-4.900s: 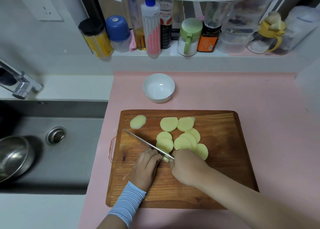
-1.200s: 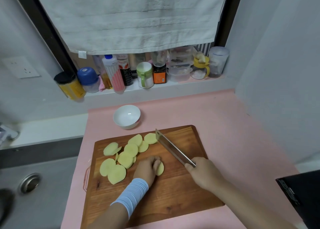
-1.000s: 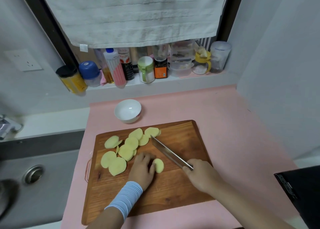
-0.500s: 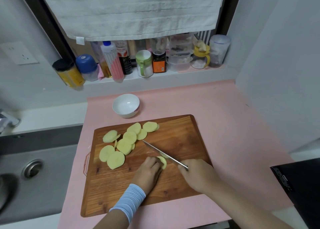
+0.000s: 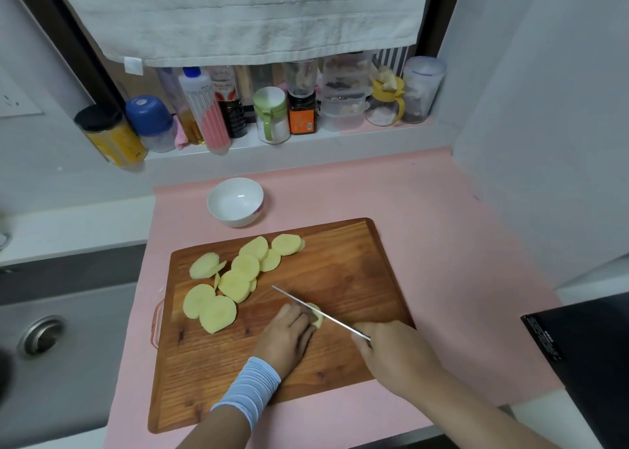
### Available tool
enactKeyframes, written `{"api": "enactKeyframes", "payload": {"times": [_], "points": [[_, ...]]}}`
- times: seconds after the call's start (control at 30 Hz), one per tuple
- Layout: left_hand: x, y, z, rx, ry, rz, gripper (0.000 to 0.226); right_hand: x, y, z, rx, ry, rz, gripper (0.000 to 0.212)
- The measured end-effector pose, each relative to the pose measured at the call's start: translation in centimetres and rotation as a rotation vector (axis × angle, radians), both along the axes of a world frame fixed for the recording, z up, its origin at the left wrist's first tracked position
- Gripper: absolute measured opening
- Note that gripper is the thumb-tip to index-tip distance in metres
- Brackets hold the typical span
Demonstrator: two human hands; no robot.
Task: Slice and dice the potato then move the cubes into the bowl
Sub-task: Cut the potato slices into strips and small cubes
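Observation:
Several round potato slices (image 5: 235,275) lie overlapped on the left half of the wooden cutting board (image 5: 357,268). My left hand (image 5: 287,338) holds the last potato piece (image 5: 317,316) down with curled fingers near the board's middle. My right hand (image 5: 394,353) grips the handle of a knife (image 5: 316,312), whose thin blade rests edge-down across that piece, tip pointing back left. An empty white bowl (image 5: 235,201) stands on the pink mat just behind the board.
A sink (image 5: 51,339) with a drain lies left of the pink mat (image 5: 442,231). Bottles and jars (image 5: 272,115) line the ledge behind, under a hanging towel. A wall rises at the right; a black appliance (image 5: 585,356) sits at the front right.
My left hand stood the loose potato piece under its fingers. My right hand swung the knife from the board's right side down onto that piece. The view rose and shifted.

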State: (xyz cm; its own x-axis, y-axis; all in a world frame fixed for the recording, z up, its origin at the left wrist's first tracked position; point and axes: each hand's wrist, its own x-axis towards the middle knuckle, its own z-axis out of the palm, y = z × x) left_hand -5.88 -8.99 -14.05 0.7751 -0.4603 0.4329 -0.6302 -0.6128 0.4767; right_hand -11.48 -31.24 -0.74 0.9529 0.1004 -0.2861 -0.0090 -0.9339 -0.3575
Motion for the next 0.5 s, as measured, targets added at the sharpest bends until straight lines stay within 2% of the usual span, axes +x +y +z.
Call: {"api": "enactKeyframes", "payload": {"times": [0.23, 0.5], "points": [[0.0, 0.0, -0.1, -0.002, 0.026, -0.005, 0.008, 1.5, 0.4, -0.5, 0.041, 0.112, -0.043, 0.034], [-0.4, 0.0, -0.1, 0.043, -0.013, 0.035, 0.014, 2.5, 1.5, -2.0, 0.040, 0.127, -0.045, 0.031]]}}
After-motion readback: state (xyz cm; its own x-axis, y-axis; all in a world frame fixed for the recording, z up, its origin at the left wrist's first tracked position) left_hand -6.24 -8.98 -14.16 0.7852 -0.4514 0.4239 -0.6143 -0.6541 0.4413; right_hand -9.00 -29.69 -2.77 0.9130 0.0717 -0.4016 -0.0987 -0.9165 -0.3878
